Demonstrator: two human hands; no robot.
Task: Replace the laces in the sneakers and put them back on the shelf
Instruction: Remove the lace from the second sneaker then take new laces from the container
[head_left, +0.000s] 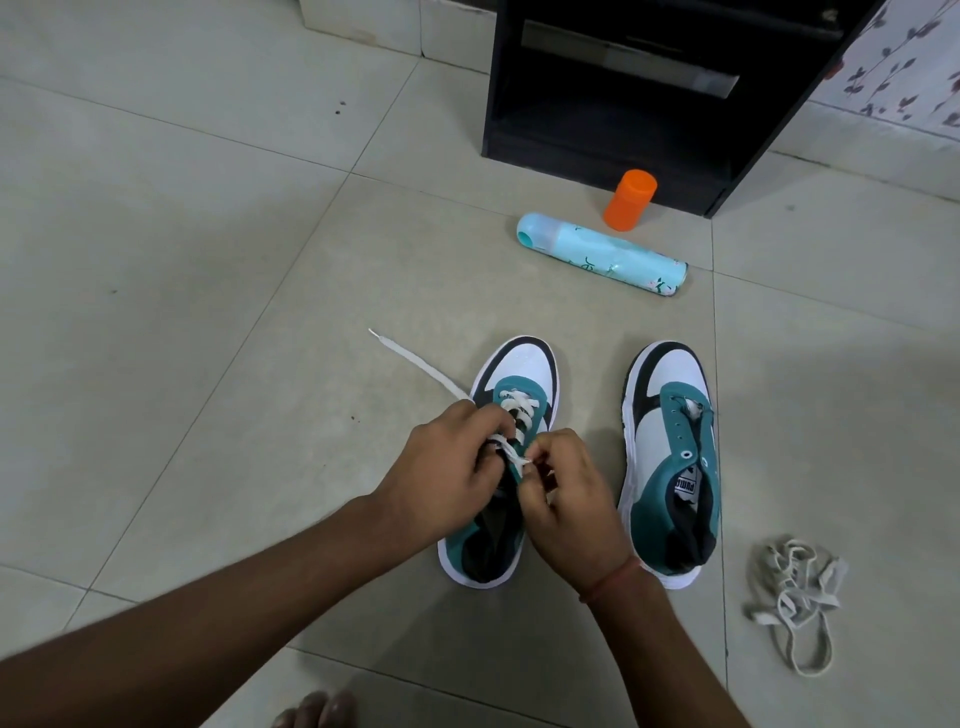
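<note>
shelf (613, 130) top cut off, hands hide sneaker (519, 374) eyelets

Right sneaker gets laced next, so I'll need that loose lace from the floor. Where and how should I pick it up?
Judging by its pose, pinch the long loop trailing from the near end of the lace pile, coming from above with the fingers. It lies flat and single on the tile, clear of the tangle, so lifting there should draw the lace out. The right sneaker is apart to its left.

Left hand (441, 467) fingers curled, right hand (566, 499) fingers pinching, forearms converging
</note>
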